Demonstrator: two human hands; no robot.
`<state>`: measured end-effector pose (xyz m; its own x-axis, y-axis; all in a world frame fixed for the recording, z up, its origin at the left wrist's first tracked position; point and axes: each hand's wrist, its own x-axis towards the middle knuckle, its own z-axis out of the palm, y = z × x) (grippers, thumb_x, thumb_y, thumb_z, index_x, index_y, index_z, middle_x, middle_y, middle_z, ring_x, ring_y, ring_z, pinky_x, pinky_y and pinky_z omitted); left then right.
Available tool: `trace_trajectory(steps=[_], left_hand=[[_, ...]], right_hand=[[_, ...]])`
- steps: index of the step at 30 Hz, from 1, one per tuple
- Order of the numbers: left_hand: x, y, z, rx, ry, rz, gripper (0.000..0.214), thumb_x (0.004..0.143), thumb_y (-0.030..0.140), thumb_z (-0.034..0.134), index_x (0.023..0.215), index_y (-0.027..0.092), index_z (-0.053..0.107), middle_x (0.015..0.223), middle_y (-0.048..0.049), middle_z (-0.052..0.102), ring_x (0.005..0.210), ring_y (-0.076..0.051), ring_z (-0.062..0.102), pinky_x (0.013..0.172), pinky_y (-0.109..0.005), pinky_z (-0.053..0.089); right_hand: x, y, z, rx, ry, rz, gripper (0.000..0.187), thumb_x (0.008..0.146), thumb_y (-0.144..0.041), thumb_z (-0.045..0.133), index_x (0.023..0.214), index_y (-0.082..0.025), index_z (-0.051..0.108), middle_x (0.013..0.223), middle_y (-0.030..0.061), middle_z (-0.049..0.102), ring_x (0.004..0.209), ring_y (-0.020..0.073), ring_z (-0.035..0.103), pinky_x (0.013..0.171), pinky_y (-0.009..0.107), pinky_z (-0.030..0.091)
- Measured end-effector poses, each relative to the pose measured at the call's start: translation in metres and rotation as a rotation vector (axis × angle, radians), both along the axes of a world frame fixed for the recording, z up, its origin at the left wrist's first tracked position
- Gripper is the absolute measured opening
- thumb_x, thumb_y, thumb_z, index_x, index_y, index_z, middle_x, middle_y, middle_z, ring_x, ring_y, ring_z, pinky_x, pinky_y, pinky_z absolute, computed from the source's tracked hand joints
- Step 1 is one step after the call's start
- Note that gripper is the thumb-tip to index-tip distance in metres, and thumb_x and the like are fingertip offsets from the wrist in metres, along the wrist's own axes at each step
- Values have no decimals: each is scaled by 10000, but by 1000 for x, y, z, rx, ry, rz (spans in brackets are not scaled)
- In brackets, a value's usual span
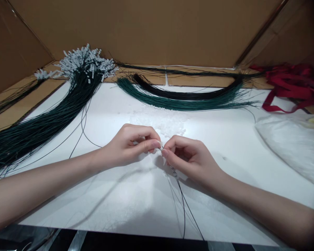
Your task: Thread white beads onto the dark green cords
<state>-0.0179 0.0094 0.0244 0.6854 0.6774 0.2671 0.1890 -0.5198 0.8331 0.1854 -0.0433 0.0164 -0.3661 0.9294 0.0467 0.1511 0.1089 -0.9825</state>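
Thumb and fingertips of my left hand [137, 143] are pinched together over the white board, around what looks like a tiny white bead [161, 147]. Just beside it, my right hand [189, 157] pinches a thin dark wire [181, 198], whose tip shows between the two hands. Several small white beads [174, 171] sit on this wire below my right fingers, and two dark strands hang from them toward the board's front edge. Behind my hands, a scatter of loose white beads [170, 122] lies on the board.
A thick bundle of dark green wires [47, 111] with white beaded tips [86, 62] lies at left. Curved green wires [178, 103] and black wires [188, 94] rest at the back. Red ribbon [290, 83] and a clear plastic bag [293, 139] are at right. Cardboard walls [146, 31] enclose the board.
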Motion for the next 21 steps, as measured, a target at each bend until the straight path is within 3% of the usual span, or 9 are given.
trace_trajectory(steps=[21], left_hand=[[0,0,-1,5,13,6,198,960,244,566,822,135,657,674,3,618,590,-77,529,531,-176,397]], right_hand=[[0,0,-1,-14,-4,22,195,933,-267,577,767,-165,580,645,-8,560,549,100,490,505,245,367]])
